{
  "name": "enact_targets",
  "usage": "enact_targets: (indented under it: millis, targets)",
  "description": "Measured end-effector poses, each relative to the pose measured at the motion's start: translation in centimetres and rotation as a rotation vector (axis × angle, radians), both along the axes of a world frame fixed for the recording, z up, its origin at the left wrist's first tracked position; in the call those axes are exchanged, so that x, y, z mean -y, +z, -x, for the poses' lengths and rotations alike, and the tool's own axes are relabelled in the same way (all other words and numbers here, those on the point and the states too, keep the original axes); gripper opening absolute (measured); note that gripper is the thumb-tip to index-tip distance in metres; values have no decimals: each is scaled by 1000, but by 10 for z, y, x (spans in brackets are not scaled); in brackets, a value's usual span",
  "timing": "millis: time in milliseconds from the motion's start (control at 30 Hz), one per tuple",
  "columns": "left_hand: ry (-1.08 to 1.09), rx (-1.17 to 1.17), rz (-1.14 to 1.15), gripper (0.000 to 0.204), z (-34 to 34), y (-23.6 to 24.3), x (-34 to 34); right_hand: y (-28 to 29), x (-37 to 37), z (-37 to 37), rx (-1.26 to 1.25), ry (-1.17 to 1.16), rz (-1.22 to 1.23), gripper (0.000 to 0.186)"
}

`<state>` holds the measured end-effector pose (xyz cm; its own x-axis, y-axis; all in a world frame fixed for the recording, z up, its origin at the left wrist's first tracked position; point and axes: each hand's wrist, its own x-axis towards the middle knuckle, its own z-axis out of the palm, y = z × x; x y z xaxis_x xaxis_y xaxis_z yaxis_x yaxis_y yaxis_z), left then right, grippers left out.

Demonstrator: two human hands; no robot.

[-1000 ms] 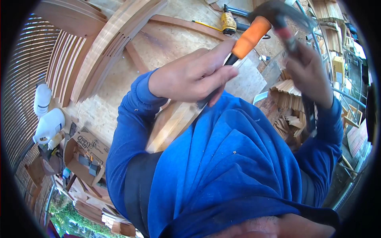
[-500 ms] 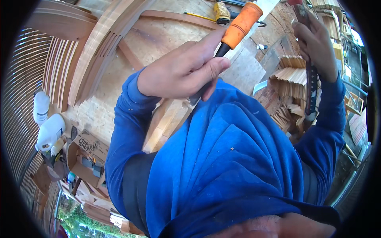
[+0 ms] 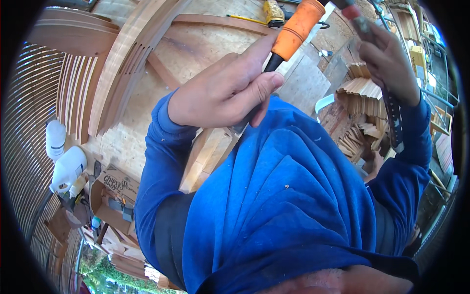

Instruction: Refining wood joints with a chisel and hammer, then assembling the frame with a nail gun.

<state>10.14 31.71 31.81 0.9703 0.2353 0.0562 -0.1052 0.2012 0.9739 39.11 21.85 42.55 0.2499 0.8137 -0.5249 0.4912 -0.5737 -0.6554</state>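
My left hand (image 3: pixel 220 95) is closed around a chisel with an orange handle (image 3: pixel 296 29) and black shank. The chisel's blade (image 3: pixel 239 128) reaches down to a pale wooden piece (image 3: pixel 203 159) lying by my body, partly hidden under my hand and arm. At upper right, my right hand (image 3: pixel 389 66) grips a hammer (image 3: pixel 362 27) by its dark, worn shaft. The hammer's head is at the top edge beside the handle's end; whether they touch I cannot tell.
Curved slats (image 3: pixel 81 93) and long boards stand at left. Above are a yellow-black tool (image 3: pixel 273 13) and pencil (image 3: pixel 242 18). White jugs (image 3: pixel 68 169) and a cardboard box (image 3: pixel 112 183) sit lower left, stacked wood pieces (image 3: pixel 360 98) at right.
My left hand and the chisel shifted slightly left over the second. The hammer moved away to the right, then swung back left toward the chisel's handle end.
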Motion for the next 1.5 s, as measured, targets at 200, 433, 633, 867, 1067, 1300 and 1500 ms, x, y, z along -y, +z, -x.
enact_targets:
  millis: [200, 433, 633, 867, 1067, 1300, 1500]
  targets:
    - [-2, -12, 63, 51, -1, -5, -2, -6, 11, 29, -71, 94, -109, 32]
    - [-26, -38, -19, 49, -1, -3, -3, -16, 18, 33, -37, 90, -146, 36]
    - [11, -36, 39, 49, 1, 3, 0, -25, 28, 34, -54, 28, -200, 47]
    - [-11, -48, 22, 60, 1, 0, 2, -17, 4, 10, 24, -83, -227, 28]
    - [-28, -7, -27, 47, -6, 2, 5, 4, -5, -22, 132, -156, -180, 49]
    - [-5, -40, -33, 44, 1, -1, 7, -9, -6, -11, 31, -18, -73, 52]
    - [-43, -125, -94, 40, 0, 5, 6, 4, -6, -6, -83, -27, 4, 43]
